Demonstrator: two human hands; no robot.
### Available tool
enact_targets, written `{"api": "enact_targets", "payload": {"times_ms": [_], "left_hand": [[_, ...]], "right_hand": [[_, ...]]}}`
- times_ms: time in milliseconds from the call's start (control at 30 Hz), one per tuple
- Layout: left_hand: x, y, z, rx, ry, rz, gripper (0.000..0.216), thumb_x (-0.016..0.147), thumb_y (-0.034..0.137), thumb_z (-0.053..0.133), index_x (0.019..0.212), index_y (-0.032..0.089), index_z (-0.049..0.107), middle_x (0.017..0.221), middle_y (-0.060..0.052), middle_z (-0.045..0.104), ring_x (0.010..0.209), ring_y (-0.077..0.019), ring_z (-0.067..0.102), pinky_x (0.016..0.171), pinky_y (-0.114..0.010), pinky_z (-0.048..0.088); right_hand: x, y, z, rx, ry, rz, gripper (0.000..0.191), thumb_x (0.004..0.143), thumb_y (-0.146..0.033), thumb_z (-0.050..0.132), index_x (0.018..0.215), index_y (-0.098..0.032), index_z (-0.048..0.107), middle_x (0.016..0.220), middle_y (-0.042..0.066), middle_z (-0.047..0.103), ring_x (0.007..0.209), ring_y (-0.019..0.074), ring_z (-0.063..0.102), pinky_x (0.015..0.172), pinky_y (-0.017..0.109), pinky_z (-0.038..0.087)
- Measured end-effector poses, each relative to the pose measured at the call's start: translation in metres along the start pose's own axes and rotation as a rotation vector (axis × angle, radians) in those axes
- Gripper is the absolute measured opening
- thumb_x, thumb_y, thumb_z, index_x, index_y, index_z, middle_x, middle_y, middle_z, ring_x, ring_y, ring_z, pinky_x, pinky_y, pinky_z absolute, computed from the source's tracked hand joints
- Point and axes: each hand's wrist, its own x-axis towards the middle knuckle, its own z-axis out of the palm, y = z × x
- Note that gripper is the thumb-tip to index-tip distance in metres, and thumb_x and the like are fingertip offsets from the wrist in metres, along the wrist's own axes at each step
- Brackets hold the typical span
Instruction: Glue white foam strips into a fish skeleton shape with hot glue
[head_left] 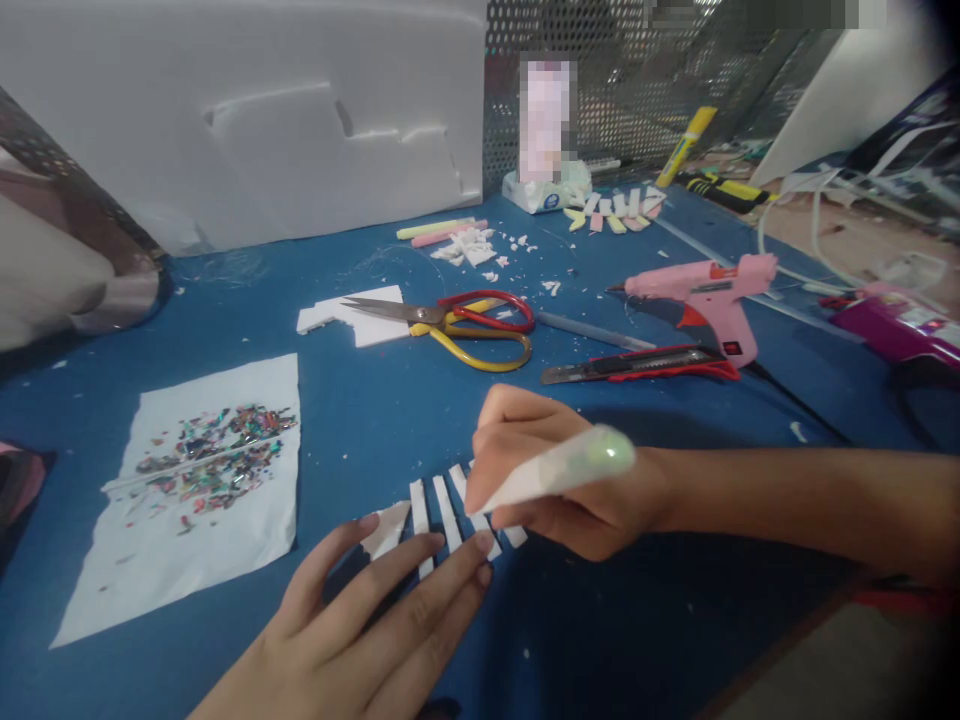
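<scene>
White foam strips (448,512), narrow and cut to much the same length, lie side by side in a short row on the blue table cover (360,400), near its front edge and between the two hands. The left hand (375,620) is spread flat and holds nothing; its fingertips (472,555) rest on the near ends of the strips and seem to pin them down. The right hand (555,480) is closed in a writing grip around a white pen-like stick with a pale green end (559,470). The stick's tip slants down to the strips at the right of the row, though whether it touches them cannot be told. The step in hand looks like working along the strips one at a time with the stick. Such light foam would slide easily, so any stroke calls for a gentle, short pass while the left fingers hold firm. A white paper sheet strewn with glitter scraps (112,580) lies to the left. Red-and-yellow-handled scissors (465,320), a red-and-black utility knife (637,365) and a pink glue gun (705,295) lie beyond, well apart.
</scene>
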Motion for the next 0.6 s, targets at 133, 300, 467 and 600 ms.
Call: {"api": "enact_targets", "payload": {"times_ms": [133,300,467,600], "left_hand": [[-0.0013,0.0,0.0008,-0.007,0.007,0.01,0.042,0.094,0.049,0.05,0.123,0.022,0.063,0.14,0.003,0.054,0.119,-0.0201,0.048,0.121,-0.044,0.004],[-0.002,0.0002,0.0004,-0.008,-0.003,0.01,0.043,0.092,0.051,0.052,0.122,0.023,0.064,0.137,0.003,0.057,0.12,-0.0208,0.048,0.121,-0.045,0.005],[0.0005,0.0004,-0.001,-0.02,-0.003,0.006,0.044,0.092,0.051,0.053,0.123,0.022,0.063,0.136,0.004,0.058,0.12,-0.0198,0.048,0.121,-0.043,0.004],[-0.0005,0.0009,-0.0017,-0.01,-0.001,0.01,0.042,0.094,0.049,0.051,0.123,0.022,0.063,0.137,0.004,0.057,0.119,-0.0194,0.048,0.121,-0.042,0.003]], "right_hand": [[-0.0018,0.0012,-0.0005,0.016,-0.023,0.062,0.027,0.102,-0.029,0.036,0.088,-0.014,0.054,0.078,0.004,0.061,0.072,0.0133,0.045,0.078,0.032,0.04],[-0.003,0.0028,0.004,-0.021,-0.111,0.046,0.021,0.101,-0.027,0.038,0.092,-0.014,0.052,0.083,0.005,0.063,0.074,0.0147,0.043,0.079,0.034,0.04],[-0.0016,0.001,0.0011,0.047,-0.029,0.053,0.02,0.1,-0.025,0.042,0.09,-0.013,0.055,0.082,0.004,0.062,0.074,0.0133,0.046,0.078,0.032,0.04],[-0.0002,0.0009,0.0003,0.052,0.005,0.107,0.022,0.099,-0.026,0.043,0.088,-0.012,0.056,0.08,0.005,0.062,0.075,0.0133,0.046,0.077,0.031,0.04]]}}
